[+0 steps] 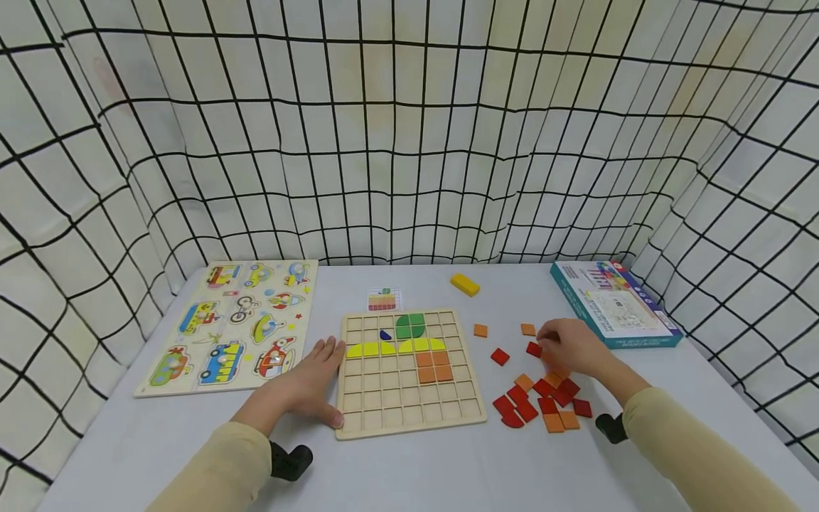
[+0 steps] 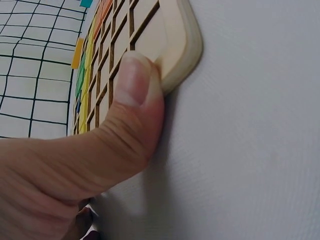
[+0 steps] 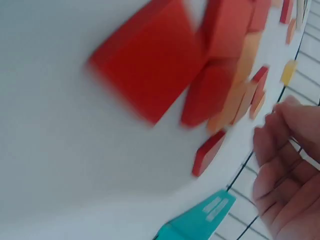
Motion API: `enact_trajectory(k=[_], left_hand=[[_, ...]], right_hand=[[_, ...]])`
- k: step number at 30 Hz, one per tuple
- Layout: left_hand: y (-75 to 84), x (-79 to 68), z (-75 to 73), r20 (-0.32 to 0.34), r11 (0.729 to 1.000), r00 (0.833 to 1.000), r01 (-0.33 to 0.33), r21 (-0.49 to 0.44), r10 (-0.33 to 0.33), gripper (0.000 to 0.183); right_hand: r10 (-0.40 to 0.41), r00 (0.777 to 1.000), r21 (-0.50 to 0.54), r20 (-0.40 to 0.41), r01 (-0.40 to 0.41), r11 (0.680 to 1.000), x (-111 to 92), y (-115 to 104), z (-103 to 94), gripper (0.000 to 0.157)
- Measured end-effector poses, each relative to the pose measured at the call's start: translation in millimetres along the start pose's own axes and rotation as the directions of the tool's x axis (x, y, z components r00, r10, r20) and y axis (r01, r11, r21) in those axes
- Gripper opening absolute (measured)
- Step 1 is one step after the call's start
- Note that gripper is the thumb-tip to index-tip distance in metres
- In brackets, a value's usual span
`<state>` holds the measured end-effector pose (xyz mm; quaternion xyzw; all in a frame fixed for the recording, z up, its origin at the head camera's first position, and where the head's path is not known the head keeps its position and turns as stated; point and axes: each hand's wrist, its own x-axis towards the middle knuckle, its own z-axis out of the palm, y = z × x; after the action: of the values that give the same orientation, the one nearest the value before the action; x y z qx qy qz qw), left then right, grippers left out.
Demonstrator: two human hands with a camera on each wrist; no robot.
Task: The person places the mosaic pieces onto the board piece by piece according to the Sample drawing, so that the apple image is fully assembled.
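A wooden grid board (image 1: 409, 412) lies in the middle of the table. It holds green tiles (image 1: 410, 326), a yellow row (image 1: 371, 349), orange squares (image 1: 434, 367) and a dark blue piece (image 1: 385, 335). My left hand (image 1: 306, 384) rests along its left side, fingers extended; the thumb (image 2: 134, 87) presses on the near corner. On the right, my right hand (image 1: 571, 346) hovers over a loose pile of red tiles (image 1: 564, 392) and orange tiles (image 1: 554, 423). Its fingers (image 3: 272, 145) are loosely bent, with nothing visible between them in the right wrist view.
Behind the board lies a small picture card (image 1: 384, 299), with a yellow block (image 1: 465, 284) to its right. A vehicle puzzle board (image 1: 224, 323) is at the left. At the back right sits a teal-edged box (image 1: 614, 302). Black netting (image 1: 393, 153) surrounds the table.
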<state>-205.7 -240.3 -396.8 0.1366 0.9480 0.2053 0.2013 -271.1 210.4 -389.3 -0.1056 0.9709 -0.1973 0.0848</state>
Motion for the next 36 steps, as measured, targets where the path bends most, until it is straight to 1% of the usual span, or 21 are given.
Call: enact_trajectory(k=[3,6,8,13,19,22,25,27,31,36], left_hand=[[0.0,0.2,-0.3,-0.002,1.000,1.000,0.001,0.004,-0.001,0.126],[0.2,1.0,0.9,0.000,1.000,1.000,0.005,0.006,-0.005,0.126],[-0.4,1.1,2.0,0.000,1.000,1.000,0.007,0.003,-0.007,0.126],[-0.3,0.6,3.3,0.001,1.000,1.000,0.013,-0.002,-0.013,0.126],[0.7,0.0,0.8,0.006,1.000,1.000,0.013,0.004,-0.013,0.126],[1.2,0.1,-1.3,0.010,1.000,1.000,0.012,0.010,-0.012,0.126],[0.9,0.3,-3.1,0.009,1.000,1.000,0.009,0.013,-0.009,0.127],[0.3,0.4,-3.9,0.008,1.000,1.000,0.006,0.015,-0.006,0.127],[-1.3,1.1,-3.5,0.007,1.000,1.000,0.001,0.010,-0.001,0.126],[-1.4,1.3,-0.3,0.009,1.000,1.000,0.008,-0.001,-0.008,0.126]], right_hand=[[0.052,0.998,-0.008,0.034,-0.052,0.999,-4.2,11.6,-3.2,0.025],[0.094,0.994,-0.025,0.063,-0.093,0.995,-6.2,16.7,-2.7,0.033],[0.111,0.991,-0.035,0.073,-0.109,0.993,-6.2,16.7,-0.9,0.035],[0.119,0.991,-0.029,0.064,-0.118,0.993,-6.5,14.9,1.8,0.032],[0.098,0.995,0.035,0.038,-0.099,0.994,-7.5,13.0,3.2,0.023],[0.075,0.997,0.062,0.030,-0.077,0.995,-8.2,8.7,3.8,0.018],[0.026,1.000,0.068,0.015,-0.027,0.997,-6.1,-3.3,3.9,0.015],[-0.014,1.000,0.072,0.004,0.014,0.997,-2.0,-15.8,5.2,0.013],[-0.093,0.996,0.092,0.002,0.092,0.991,8.7,-49.0,13.2,0.010],[-0.205,0.978,0.137,0.023,0.200,0.970,19.1,-95.1,27.6,0.007]])
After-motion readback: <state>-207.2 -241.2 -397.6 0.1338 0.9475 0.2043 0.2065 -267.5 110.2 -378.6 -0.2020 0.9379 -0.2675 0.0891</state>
